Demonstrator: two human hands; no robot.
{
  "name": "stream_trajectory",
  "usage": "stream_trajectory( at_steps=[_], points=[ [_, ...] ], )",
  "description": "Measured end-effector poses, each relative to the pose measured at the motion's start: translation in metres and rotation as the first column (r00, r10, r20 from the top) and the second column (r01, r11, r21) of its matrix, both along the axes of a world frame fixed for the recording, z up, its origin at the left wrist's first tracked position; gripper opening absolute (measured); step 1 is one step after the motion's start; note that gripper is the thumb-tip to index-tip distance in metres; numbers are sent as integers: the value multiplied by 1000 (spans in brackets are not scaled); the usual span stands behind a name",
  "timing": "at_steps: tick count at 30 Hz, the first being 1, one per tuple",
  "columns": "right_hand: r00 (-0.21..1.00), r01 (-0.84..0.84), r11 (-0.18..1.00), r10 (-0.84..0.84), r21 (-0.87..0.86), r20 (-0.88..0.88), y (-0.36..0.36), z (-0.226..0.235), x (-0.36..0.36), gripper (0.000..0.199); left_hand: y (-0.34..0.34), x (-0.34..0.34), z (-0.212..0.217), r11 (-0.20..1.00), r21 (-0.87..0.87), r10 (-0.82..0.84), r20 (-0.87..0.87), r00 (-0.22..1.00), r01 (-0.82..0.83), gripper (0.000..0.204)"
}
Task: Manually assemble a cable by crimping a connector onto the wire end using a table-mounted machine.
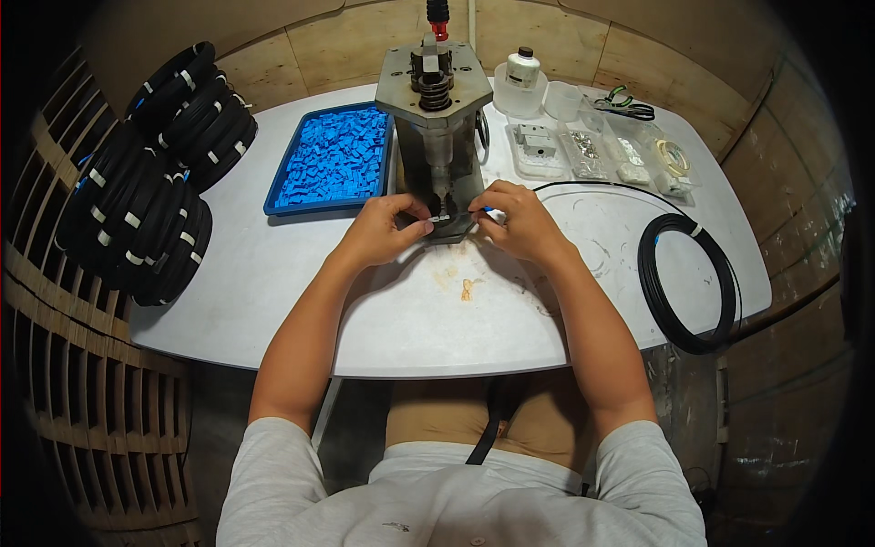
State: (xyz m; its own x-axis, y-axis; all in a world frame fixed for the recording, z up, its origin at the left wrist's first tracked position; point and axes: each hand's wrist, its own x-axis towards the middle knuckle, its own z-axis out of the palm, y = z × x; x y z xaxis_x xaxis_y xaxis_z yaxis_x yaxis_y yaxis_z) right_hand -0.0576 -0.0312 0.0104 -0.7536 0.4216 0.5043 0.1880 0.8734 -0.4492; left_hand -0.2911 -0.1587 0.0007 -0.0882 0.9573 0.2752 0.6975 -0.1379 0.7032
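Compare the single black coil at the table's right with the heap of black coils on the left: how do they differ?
The right coil is one ring lying alone, while the left heap is many rings piled together. From the right coil a strand of cable leads toward the right hand; no strand from the left heap is seen reaching either hand. Both are black, wound in rings and banded with white.

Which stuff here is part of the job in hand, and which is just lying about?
Seemingly in use:
- metal press, both hands at its base
- small piece in the left hand
- black cable coil, its end running to the right hand

Untouched now, maybe supplies:
- blue tray of blue pieces
- stacked coils
- bottle
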Motion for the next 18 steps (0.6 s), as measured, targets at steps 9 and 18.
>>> stream_trajectory(
  at_steps=[9, 18],
  points=[
    [1000, -8, 1000, 7, -26, -25, 0, -2, 0, 11, 1, 0, -3, 1000, 18, 15, 21, 1000, -15, 27],
    [1000, -18, 999, 18, -40, -14, 0, 0, 3, 12, -1, 4, 4, 997, 80, 1, 7, 1000, -2, 22]
  ],
)
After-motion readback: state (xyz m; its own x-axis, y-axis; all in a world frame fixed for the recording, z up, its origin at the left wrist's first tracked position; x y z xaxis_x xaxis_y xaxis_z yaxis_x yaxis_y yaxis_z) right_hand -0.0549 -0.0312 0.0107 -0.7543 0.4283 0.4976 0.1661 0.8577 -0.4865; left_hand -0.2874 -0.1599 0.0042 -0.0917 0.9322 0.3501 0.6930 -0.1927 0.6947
